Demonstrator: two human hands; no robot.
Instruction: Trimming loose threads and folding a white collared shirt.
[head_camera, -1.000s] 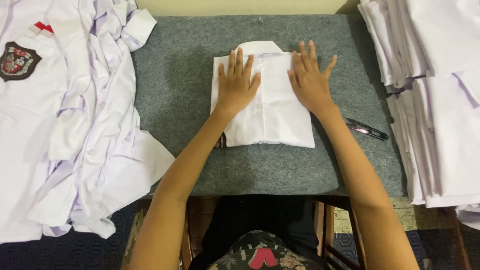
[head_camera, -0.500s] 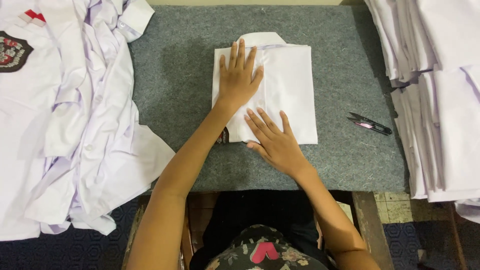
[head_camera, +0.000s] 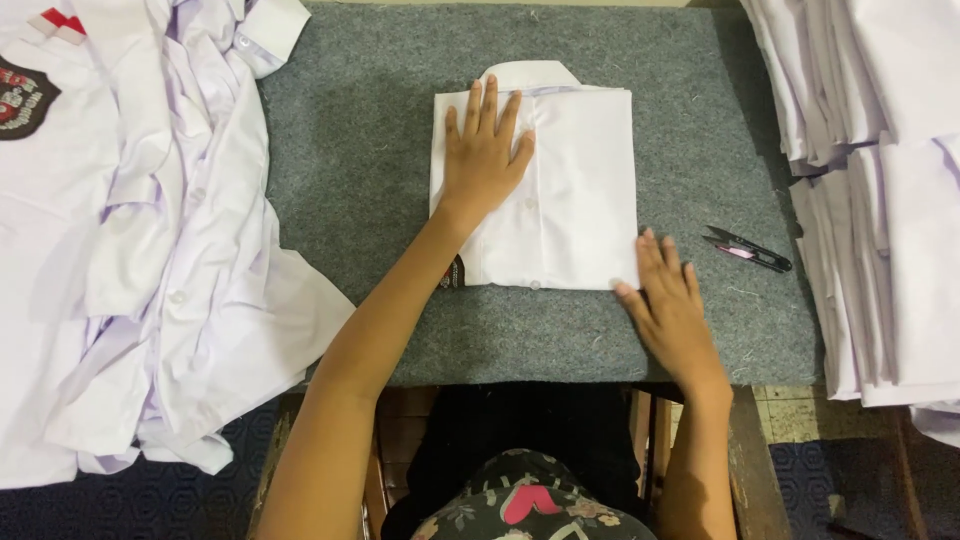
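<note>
Folded white shirt (head_camera: 575, 190), badge mostly hidden.

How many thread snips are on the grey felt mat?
1: the thread snips lie on the grey felt mat by its right edge, just right of the right hand. Others may hide under shirts.

The folded shirt (head_camera: 560, 190) was white. The table (head_camera: 360, 180) had a grey fuzzy cover. The small snips (head_camera: 748, 250) were black with some pink. The shirt pile (head_camera: 150, 260) was white, with 1 dark badge (head_camera: 22, 98).
</note>
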